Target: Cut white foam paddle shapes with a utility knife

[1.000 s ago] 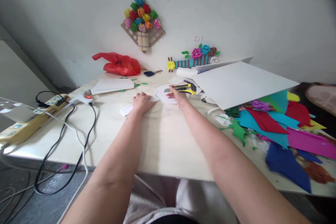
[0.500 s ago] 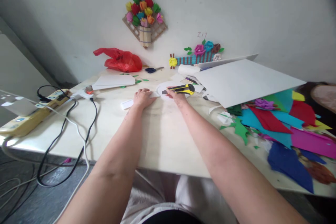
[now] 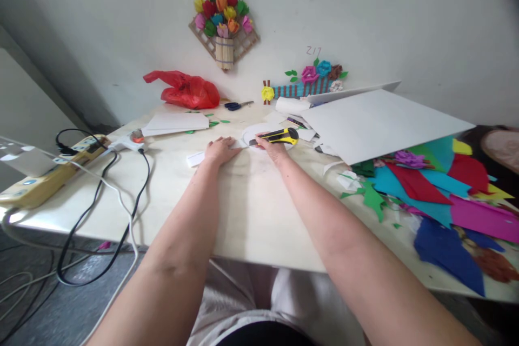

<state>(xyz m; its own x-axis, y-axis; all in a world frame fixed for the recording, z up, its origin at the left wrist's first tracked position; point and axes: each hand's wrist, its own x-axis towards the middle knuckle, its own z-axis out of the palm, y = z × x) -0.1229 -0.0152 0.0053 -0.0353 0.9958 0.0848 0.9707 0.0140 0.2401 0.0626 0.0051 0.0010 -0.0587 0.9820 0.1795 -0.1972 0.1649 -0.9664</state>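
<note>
My right hand (image 3: 271, 149) is closed around a yellow and black utility knife (image 3: 284, 135), its blade end pointing left. The hand and knife are over a round white disc (image 3: 250, 132) lying on the table. Beside it, my left hand (image 3: 219, 151) lies flat, fingers stretched out, on a narrow white strip (image 3: 195, 159) whose left end shows past the wrist. The strip's middle is hidden under that hand. The blade tip is close to the strip's right end, at the disc's edge; whether it touches I cannot tell.
White sheets (image 3: 176, 122), a red plastic bag (image 3: 190, 91) and scissors (image 3: 237, 105) lie at the back. A large white board (image 3: 389, 121) and coloured felt scraps (image 3: 430, 189) fill the right. A power strip (image 3: 36, 189) with looping cables occupies the left edge.
The knife in my right hand has shifted slightly left, toward the strip and disc edge. My left hand stays pressed down in nearly the same place.
</note>
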